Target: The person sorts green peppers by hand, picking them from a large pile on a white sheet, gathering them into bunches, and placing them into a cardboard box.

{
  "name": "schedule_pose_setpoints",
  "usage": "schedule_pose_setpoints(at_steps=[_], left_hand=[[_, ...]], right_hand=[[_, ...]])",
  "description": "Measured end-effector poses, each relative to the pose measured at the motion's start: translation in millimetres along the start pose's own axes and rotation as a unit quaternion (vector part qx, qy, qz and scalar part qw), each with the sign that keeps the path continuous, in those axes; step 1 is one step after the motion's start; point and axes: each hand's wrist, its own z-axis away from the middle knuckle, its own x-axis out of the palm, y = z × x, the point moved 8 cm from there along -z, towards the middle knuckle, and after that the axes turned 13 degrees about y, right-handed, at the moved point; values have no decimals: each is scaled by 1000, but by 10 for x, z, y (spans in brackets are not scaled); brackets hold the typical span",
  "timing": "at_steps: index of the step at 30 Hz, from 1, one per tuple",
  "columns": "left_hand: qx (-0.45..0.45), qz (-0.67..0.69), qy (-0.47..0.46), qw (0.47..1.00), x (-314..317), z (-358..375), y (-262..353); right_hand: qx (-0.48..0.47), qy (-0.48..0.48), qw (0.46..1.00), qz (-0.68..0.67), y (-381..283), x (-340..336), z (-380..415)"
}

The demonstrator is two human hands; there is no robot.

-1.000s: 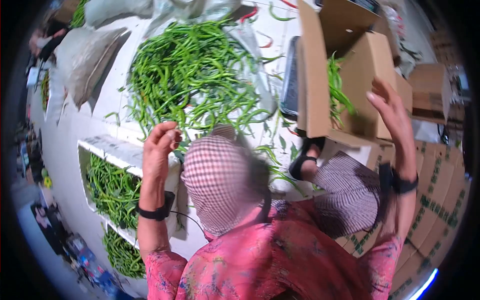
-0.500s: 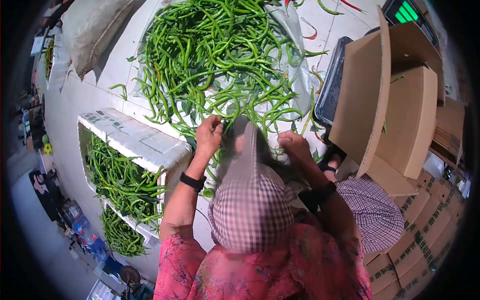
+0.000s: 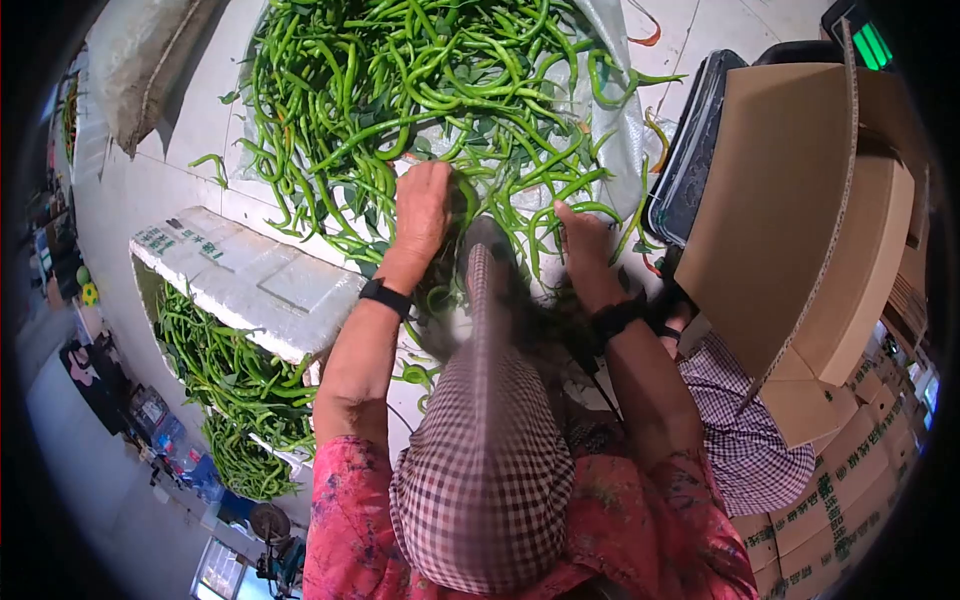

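Observation:
A large heap of long green chili peppers (image 3: 400, 90) lies on a clear plastic sheet (image 3: 625, 150) on the floor. At the heap's near edge, my left hand (image 3: 422, 208) is closed with its fingers bent down among the peppers; the fingertips are hidden. To the right, my right hand (image 3: 588, 245) is closed beside a curved green pepper (image 3: 590, 208), one digit pointing up at it. What either hand holds does not show. The checked cap (image 3: 480, 480) hides part of the floor between my arms.
At left, a white foam box (image 3: 260, 265) lies on its side with green chilies (image 3: 230, 350) spilling out. An open cardboard box (image 3: 770, 180) and a black tray (image 3: 690, 140) stand at right. A full sack (image 3: 150, 60) is upper left. Flattened cartons (image 3: 820, 520) cover the lower right.
My left hand has reached forward to the pile's edge and turned its back upward. My right hand has also moved slightly forward. The camera view has shifted.

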Motion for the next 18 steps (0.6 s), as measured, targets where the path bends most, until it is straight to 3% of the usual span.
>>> schedule_pose_setpoints(at_steps=[2,3,4,6,7,8,11,12,14,17,18], left_hand=[[-52,72,-10,996,-165,26,-131],[-70,87,20,994,-300,20,-135],[-97,96,49,989,-350,73,-230],[-202,129,37,970,-476,53,-341],[-167,140,82,972,-590,-46,-292],[-213,161,60,962,-591,-86,-340],[-209,159,2,965,-587,-348,-344],[-175,150,46,972,-668,-460,-429],[-200,85,146,965,-889,-691,-764],[-240,44,266,933,-1202,-944,-1341],[-252,71,270,927,-1297,-1069,-1426]], right_hand=[[-53,5,988,147,-133,44,-34],[-163,-50,984,58,-269,25,69],[-88,33,995,29,-105,87,-9],[-102,26,994,-4,-54,152,-87],[-111,21,994,-9,-245,152,3],[-119,1,992,41,-416,160,93],[-156,-77,980,96,-772,226,353],[-175,-125,971,101,-823,290,415],[-193,-111,973,68,-889,339,321],[-331,-26,937,111,-1535,181,380],[-336,-23,935,111,-1674,201,303]])
